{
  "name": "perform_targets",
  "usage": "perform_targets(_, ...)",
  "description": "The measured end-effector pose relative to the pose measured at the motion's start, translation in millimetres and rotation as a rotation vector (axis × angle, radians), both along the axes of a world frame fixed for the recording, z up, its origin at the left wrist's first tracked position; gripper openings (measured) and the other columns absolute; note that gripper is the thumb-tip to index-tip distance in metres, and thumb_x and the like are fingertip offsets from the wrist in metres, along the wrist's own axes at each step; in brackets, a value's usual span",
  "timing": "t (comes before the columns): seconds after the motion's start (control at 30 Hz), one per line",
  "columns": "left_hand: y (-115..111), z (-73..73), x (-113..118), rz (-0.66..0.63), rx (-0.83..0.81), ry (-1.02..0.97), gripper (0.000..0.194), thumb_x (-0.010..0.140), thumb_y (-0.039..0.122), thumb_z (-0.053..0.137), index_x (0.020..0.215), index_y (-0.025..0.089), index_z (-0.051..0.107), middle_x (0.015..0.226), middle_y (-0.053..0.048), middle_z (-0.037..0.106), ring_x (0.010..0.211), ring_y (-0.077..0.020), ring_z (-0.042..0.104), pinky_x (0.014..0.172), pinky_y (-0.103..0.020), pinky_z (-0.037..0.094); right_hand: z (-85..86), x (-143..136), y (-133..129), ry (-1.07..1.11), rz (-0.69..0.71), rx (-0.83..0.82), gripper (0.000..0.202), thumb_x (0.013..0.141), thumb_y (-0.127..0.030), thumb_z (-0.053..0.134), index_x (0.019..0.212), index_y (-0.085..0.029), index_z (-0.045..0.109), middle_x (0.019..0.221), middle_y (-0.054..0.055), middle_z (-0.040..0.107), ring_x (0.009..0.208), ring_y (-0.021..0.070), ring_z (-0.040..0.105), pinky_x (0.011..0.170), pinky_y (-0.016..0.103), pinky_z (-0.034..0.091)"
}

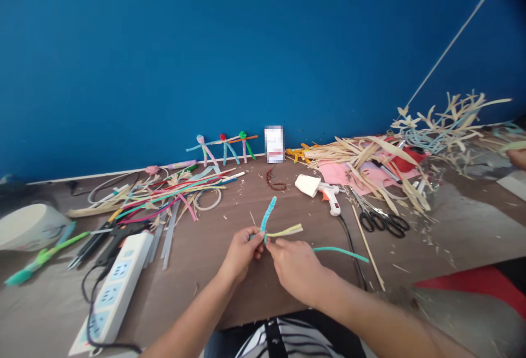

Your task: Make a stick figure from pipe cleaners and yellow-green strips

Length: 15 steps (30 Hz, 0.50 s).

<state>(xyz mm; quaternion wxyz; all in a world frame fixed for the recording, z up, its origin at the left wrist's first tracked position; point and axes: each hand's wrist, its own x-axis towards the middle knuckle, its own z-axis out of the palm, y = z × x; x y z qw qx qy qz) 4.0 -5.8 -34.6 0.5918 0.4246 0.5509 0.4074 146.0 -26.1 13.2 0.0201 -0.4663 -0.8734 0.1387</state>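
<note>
Near the front middle of the table, my left hand [241, 249] is closed on the lower end of a light blue pipe-cleaner piece [268, 214], which points up. My right hand [293, 262] touches it from the right, its fingers closed at the same joint. Pale yellow pipe cleaners [287, 231] stick out to the right from between the hands. A teal pipe cleaner [341, 250] extends to the right from behind my right hand; whether it joins the piece is hidden.
Three pipe-cleaner figures [224, 148] lean on the blue wall. Left lie loose pipe cleaners [164, 196], a power strip [119, 287] and a white bowl [30, 226]. Right are a glue gun [332, 199], scissors [382, 221] and dried strips [361, 155]. A person's hand [516, 158] shows far right.
</note>
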Motion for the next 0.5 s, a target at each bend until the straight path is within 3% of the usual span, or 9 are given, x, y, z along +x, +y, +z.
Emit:
perform_targets(0.2,1.4,10.6,-4.9,-0.073,-0.150,-0.273,0.024,0.059,0.031,0.063,0.067,0.012,0.052,0.049,0.005,0.040,0.043,-0.0039,0.031,0.036,-0.015,0.019,-1.8,7.6,3.7,0.002,0.005,0.002,0.033,0.081,-0.015,0.033,0.109,-0.023,0.048,0.085,0.006,0.060,0.072,0.0160,0.057,0.060,0.024,0.038)
perform_targets(0.5,-0.3,6.0,-1.8,-0.037,-0.179,-0.450,0.025,0.058,0.025,0.069,0.069,0.009,0.052,0.052,0.006,0.035,0.044,-0.0013,0.023,0.037,-0.014,0.013,-12.9,13.5,3.9,0.189,-0.057,-0.014,0.032,0.082,-0.018,0.034,0.105,-0.027,0.054,0.087,0.003,0.064,0.075,0.0165,0.059,0.067,0.026,0.039)
